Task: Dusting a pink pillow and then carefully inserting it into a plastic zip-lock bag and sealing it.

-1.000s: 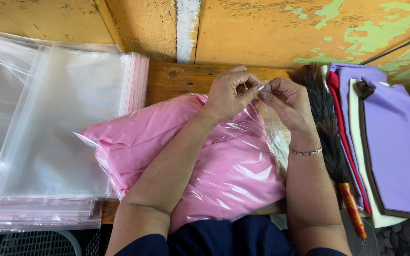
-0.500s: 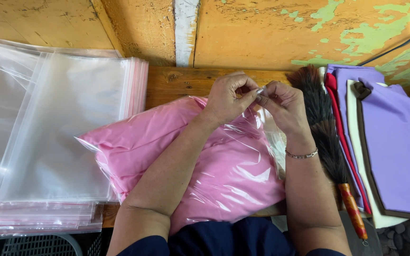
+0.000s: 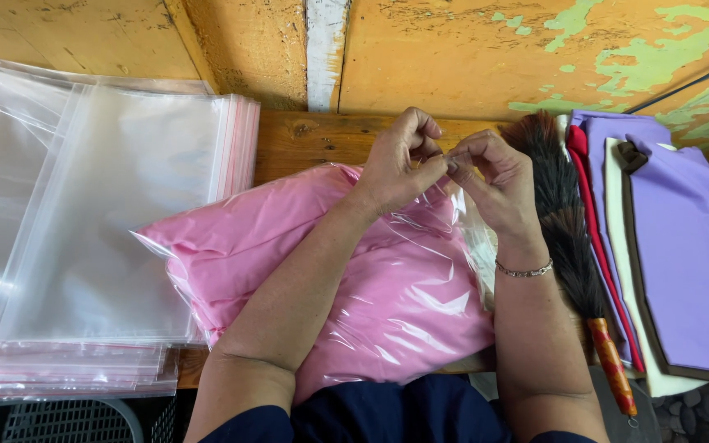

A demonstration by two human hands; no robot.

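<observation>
Left hand: the left hand [image 3: 400, 168] rests on the far end of the pink packet, fingers curled, thumb and forefinger pinched shut on the clear bag's top edge.
Right hand: the right hand [image 3: 494, 180] meets it fingertip to fingertip, its grip likewise closed on the same strip of clear plastic; a thin metal bracelet [image 3: 524, 269] sits at the wrist.
Clear bag: the clear bag [image 3: 453, 238] wraps the pink fabric; its open edge lies at the far right, just between the two hands, and loose film bunches under the right hand.
Pink fabric: the folded pink fabric [image 3: 387, 287] lies in the middle of the wooden surface [image 3: 305, 139], running from the near edge by the person's lap to the hands.
Bag stack: a stack of empty clear zip bags [image 3: 92, 230] with pink-tinted edges lies to the left, its right edge touching the pink packet.
Feather duster: a dark feather duster [image 3: 564, 221] with an orange-brown handle lies just right of the right forearm.
Cloth pile: folded lilac, red and cream cloths [image 3: 683, 262] lie at the far right, beside the duster.
Wall: a worn yellow wall [image 3: 469, 49] with green patches stands at the far side.
</observation>
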